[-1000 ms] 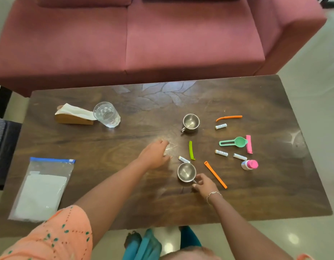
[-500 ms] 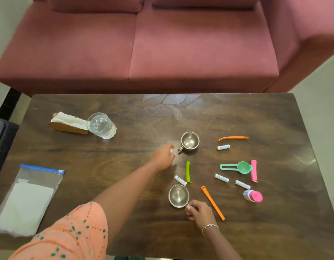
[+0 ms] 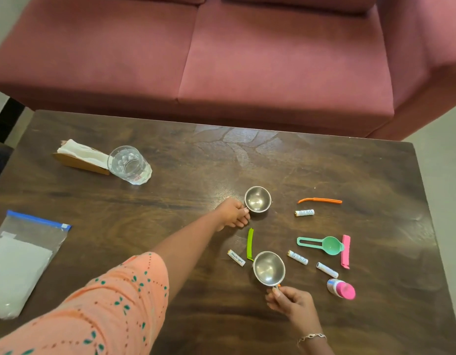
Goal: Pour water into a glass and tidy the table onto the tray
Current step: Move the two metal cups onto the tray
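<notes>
The left hand (image 3: 233, 213) reaches across the surface (image 3: 170, 252) to the far steel cup (image 3: 257, 199). Its fingertips meet the cup at the near-left side, where the handle appears to sit; whether the fingers have closed on that handle cannot be told. The right hand (image 3: 289, 302) pinches the handle of the near steel cup (image 3: 269, 269), which stands upright with its mouth up. Gripping by the handle keeps each bowl level and leaves the rim clear.

The glass (image 3: 129, 163) stands upright at the far left, just beside a napkin holder (image 3: 81, 158), well apart from both hands. No tray and no water vessel are in view.

Loose items lie scattered on the right: a green clip (image 3: 250, 244) beside the near cup, a battery (image 3: 236, 257), a green scoop (image 3: 321, 245), a pink clip (image 3: 345, 251) and a pink-capped bottle (image 3: 341, 289) on its side. Judgement: both cups are being collected as one step of tidying; small items remain.
</notes>
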Demonstrator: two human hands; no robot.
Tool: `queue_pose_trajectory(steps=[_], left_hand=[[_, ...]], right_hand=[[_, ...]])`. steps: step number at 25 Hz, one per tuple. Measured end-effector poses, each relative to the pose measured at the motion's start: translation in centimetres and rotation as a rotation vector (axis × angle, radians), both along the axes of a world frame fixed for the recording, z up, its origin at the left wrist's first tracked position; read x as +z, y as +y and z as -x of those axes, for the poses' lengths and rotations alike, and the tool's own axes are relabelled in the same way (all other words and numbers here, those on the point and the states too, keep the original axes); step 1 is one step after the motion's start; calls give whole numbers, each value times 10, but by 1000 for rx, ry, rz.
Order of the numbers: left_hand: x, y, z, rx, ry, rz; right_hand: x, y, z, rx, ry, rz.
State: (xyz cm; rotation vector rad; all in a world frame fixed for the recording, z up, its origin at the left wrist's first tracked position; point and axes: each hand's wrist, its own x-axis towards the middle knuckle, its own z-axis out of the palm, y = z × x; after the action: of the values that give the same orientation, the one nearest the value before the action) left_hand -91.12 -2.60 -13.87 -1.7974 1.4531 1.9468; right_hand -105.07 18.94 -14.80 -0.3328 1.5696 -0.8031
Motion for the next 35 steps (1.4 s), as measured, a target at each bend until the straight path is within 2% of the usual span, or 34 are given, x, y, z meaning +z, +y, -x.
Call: queue_pose_trajectory(steps=[7,14,18,21,29,35], left_hand=[[34,14,-28,104,165,-37],[113,53,-136,269,237,5],[150,84,-220,350,218,85],[169,108,-288,426,230,120],[209,166,-472,577,164,190],[227,179,-563,694,102,223]], right_hand=[[30,-10,4,-117,36,63],[98,-35,-40,-138,120,212],[136,-43,-115,-72,139,250],[158,-47,-187,-74,65,270],[187,-51,-382,-37,-95,292],[195,-65,-477,64,-130,262]])
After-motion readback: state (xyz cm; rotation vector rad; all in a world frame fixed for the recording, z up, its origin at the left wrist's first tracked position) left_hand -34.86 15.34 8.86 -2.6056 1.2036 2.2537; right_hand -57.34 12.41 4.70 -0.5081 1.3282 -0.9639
